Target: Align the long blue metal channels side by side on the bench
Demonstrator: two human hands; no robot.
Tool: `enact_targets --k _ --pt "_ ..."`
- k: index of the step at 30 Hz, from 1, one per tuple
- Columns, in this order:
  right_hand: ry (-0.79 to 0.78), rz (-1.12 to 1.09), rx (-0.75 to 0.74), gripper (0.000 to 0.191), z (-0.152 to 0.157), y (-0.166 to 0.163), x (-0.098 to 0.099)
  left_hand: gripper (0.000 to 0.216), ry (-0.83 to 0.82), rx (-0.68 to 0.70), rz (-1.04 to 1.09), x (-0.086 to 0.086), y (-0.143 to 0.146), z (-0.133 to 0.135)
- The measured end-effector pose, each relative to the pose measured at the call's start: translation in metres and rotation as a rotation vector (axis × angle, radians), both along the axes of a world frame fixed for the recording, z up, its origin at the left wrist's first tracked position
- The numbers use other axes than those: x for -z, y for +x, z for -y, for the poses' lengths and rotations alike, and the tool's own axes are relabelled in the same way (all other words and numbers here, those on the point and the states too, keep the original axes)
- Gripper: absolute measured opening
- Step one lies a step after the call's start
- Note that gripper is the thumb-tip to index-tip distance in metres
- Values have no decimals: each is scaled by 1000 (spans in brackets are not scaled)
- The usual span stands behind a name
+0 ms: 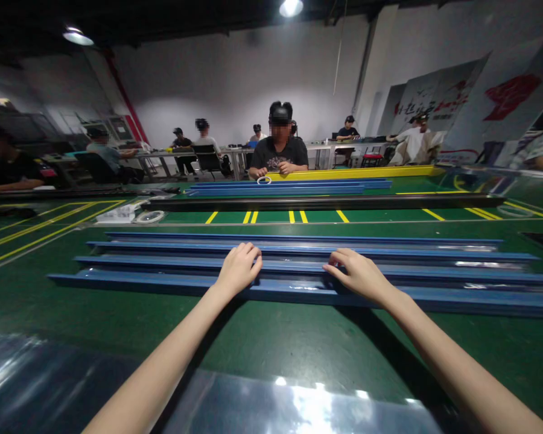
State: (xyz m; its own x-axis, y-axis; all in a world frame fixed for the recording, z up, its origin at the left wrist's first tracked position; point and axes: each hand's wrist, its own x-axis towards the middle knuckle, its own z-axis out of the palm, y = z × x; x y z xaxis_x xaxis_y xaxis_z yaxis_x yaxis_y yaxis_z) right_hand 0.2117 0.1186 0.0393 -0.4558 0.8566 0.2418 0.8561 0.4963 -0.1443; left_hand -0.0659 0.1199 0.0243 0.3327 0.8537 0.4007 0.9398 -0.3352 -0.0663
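Several long blue strips (131, 263) lie side by side across the green table (298, 343) in front of me. My left hand (239, 268) rests on the nearest strips with its fingers curled over them. My right hand (359, 275) lies a little to the right on the same strips, fingers bent and pressed down on the blue surface. Both arms reach forward from the near edge.
A clear plastic sheet (276, 404) lies at the near edge. A long black rail (326, 203) crosses the table further back, with more blue strips (289, 187) and a yellow strip (357, 173) beyond it. A person (278, 154) sits opposite; other people work at far tables.
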Motion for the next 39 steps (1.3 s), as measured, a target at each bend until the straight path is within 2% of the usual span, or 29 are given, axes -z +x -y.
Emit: enact_targets --k 4,9,18,29,39 --pt "26 17 23 24 -9 -2 13 27 -90 -62 -20 4 6 -10" --pt "38 57 15 23 -9 -3 23 26 -139 -83 21 7 4 -6" --pt "59 68 15 22 -11 -2 24 20 -112 -64 50 13 5 0" --pt "95 28 22 24 -8 -5 32 17 16 -97 281 28 10 6" --pt "93 14 77 30 -10 -6 24 19 -51 -93 212 21 8 5"
